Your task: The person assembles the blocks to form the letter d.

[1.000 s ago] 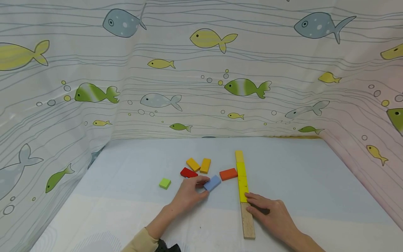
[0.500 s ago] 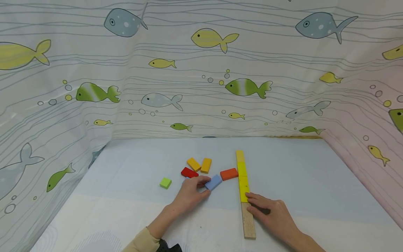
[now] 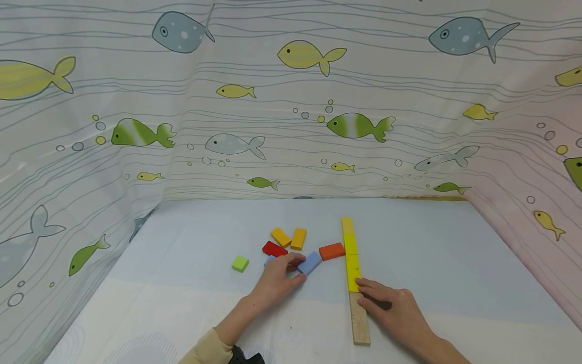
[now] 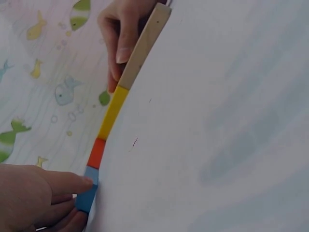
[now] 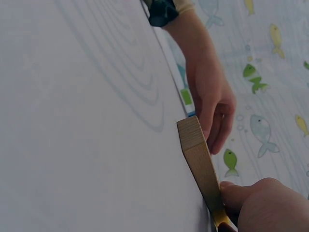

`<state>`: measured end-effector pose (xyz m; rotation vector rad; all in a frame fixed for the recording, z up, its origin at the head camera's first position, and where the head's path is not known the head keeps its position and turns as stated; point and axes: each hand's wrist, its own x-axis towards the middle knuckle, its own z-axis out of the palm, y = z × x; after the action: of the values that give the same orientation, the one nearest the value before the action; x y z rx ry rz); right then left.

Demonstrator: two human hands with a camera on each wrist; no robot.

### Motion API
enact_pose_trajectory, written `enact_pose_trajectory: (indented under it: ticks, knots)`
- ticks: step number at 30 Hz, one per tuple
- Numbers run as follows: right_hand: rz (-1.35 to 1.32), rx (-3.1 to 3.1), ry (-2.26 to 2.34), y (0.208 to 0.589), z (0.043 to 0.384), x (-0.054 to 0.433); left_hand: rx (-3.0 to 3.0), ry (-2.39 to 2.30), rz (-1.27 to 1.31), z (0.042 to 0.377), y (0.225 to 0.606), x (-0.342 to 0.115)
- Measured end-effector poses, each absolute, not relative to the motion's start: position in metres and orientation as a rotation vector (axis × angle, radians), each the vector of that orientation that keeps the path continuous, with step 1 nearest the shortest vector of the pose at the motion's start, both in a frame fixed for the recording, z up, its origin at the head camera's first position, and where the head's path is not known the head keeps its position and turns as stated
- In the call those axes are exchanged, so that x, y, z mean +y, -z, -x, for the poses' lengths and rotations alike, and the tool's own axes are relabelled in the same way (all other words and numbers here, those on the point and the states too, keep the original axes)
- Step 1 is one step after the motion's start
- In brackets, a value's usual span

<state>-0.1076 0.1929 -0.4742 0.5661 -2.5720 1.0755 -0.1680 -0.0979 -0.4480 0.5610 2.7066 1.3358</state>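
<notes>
My left hand (image 3: 275, 285) holds a blue block (image 3: 310, 263) between thumb and fingers on the table; the left wrist view shows the thumb on the near side of this block (image 4: 87, 189). Beyond it an orange-red block (image 3: 332, 251) lies slanted, its right end against a straight row of yellow blocks (image 3: 352, 265). A longer bare-wood block (image 3: 359, 318) continues the row towards me. From the right, my right hand (image 3: 395, 308) rests its fingertips on the nearest yellow block and the wooden block, its thumb against the wood (image 5: 200, 162).
Behind my left hand lie a red block (image 3: 275, 248), two orange-yellow blocks (image 3: 280, 237) and another blue block (image 3: 269, 260), partly hidden by the fingers. A small green block (image 3: 240, 263) sits to the left. A fish-patterned curtain (image 3: 273, 111) encloses the table's back and sides.
The whole view has shifted very slightly. Both hands and the blocks keep nearly the same places, with the left hand still holding the blue block.
</notes>
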Motion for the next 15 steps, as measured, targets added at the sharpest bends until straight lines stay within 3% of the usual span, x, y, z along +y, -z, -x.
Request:
enact_pose_trajectory:
  ticks: [15]
  knots:
    - [-0.594,-2.545,-1.092,0.4744,0.1079,0.1934,2.705,-1.341,-0.576,0.1691,0.4534,-0.0996]
